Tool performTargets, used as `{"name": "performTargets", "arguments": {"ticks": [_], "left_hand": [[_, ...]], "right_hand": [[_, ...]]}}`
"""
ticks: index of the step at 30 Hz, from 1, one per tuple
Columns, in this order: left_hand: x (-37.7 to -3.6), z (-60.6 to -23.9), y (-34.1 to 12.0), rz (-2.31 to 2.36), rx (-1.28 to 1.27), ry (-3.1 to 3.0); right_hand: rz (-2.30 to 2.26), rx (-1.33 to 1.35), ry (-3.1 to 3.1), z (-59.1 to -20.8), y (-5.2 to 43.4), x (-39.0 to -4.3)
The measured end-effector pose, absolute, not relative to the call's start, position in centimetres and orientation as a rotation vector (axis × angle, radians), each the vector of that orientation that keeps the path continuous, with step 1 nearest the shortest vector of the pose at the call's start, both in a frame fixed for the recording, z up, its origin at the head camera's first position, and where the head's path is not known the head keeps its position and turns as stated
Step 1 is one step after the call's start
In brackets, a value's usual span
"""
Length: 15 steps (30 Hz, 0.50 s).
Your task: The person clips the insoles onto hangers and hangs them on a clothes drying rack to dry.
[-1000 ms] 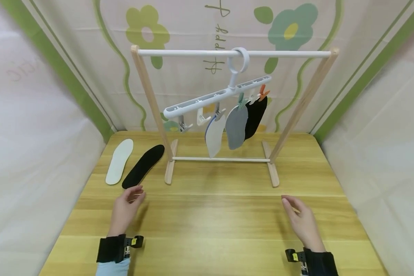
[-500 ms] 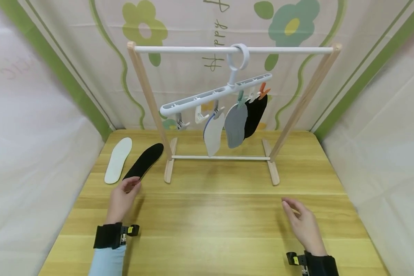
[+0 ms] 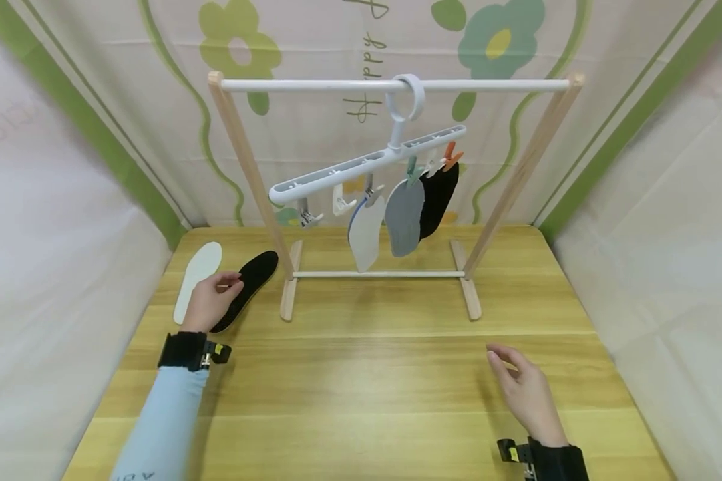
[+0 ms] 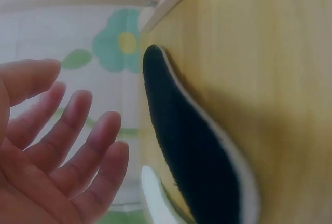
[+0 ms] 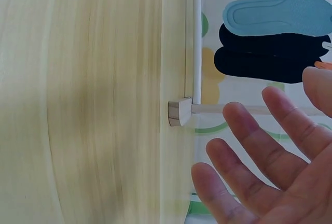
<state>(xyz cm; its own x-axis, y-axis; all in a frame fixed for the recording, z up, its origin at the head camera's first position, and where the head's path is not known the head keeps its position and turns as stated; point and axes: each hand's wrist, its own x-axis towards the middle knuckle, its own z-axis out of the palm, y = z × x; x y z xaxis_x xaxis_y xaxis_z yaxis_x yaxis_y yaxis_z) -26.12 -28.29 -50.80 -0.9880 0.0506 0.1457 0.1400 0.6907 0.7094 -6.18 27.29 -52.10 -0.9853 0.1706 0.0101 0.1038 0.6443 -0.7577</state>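
Note:
My left hand (image 3: 212, 302) hovers over the two insoles lying at the table's left, its fingers loosely bent with nothing between them. Below it lies the black insole (image 4: 189, 141), pale along its edge. The white insole (image 3: 200, 267) is beside it, partly covered by the hand. Over the right part of the table is my right hand (image 3: 523, 391), relaxed and holding nothing. On the white clip hanger (image 3: 336, 178) hang a white insole (image 3: 365, 237), a grey one (image 3: 405, 220) and black ones (image 5: 270, 58), seen as two in the right wrist view.
A wooden rack (image 3: 246, 153) with a white top rail (image 3: 324, 85) stands at the back, its feet reaching toward the front. Unused grey (image 3: 306, 217) and white clips (image 3: 341, 202) dangle at the hanger's left end. Fabric walls enclose the table (image 3: 336, 387).
My left hand has moved forward from below the black insole to above it, now overlapping both insoles in the head view. My right hand stays nearly in place.

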Motion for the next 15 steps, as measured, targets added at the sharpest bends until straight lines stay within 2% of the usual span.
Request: {"name": "performTargets", "arguments": {"ticks": [15], "left_hand": [[-33.8,-51.0,-29.3,-1.085,-0.243,-3.012]], "right_hand": [[1.221,-0.241,-2.786,-51.8,27.5,-5.6]]}}
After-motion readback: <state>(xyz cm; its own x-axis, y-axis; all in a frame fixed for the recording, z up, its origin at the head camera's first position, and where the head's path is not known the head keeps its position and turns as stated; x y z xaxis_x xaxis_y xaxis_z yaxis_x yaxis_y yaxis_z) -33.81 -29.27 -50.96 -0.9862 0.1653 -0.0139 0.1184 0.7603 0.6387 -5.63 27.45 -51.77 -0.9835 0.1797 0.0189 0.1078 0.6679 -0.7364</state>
